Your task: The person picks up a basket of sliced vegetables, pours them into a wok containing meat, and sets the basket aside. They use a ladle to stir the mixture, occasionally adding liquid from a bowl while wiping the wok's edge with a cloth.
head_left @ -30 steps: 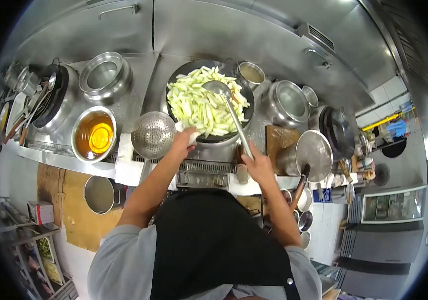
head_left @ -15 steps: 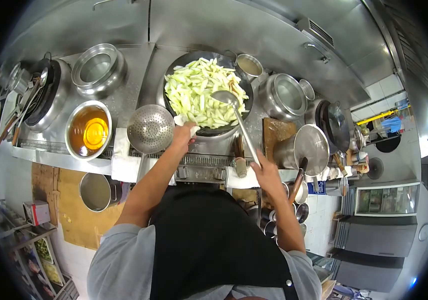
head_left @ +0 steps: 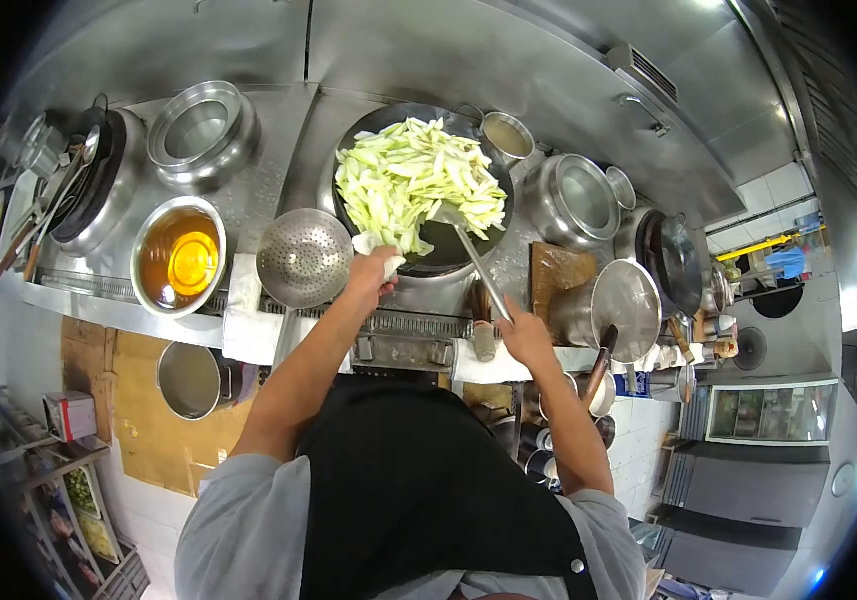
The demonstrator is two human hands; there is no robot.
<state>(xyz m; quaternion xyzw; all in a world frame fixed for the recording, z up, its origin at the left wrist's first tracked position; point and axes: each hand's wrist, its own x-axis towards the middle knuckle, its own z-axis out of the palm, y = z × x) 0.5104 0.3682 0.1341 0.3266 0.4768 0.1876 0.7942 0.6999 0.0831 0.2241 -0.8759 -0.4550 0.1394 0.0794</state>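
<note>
A large dark wok (head_left: 438,262) on the stove holds a heap of pale green sliced vegetable pieces (head_left: 413,180). My left hand (head_left: 373,275) is closed on a white cloth (head_left: 376,248) at the wok's near left rim. The fingers of my right hand (head_left: 528,338) wrap round the handle of a metal ladle (head_left: 483,272). Its bowl sits among the pieces, partly hidden by them. Bare dark wok surface shows at the near right side, below the heap. Left of the wok, near my left forearm, lies a perforated metal strainer (head_left: 303,258).
A bowl of amber oil (head_left: 178,257) stands at left, with a lidless metal pot (head_left: 198,135) behind it. To the right are a wooden board (head_left: 558,275), a fine-mesh strainer (head_left: 626,310) and another metal pot (head_left: 583,200). A brush (head_left: 483,340) lies at the stove's front edge.
The vegetable pieces have shifted toward the far side of the wok, baring its near right surface. The ladle has moved slightly down and left, along with my right hand.
</note>
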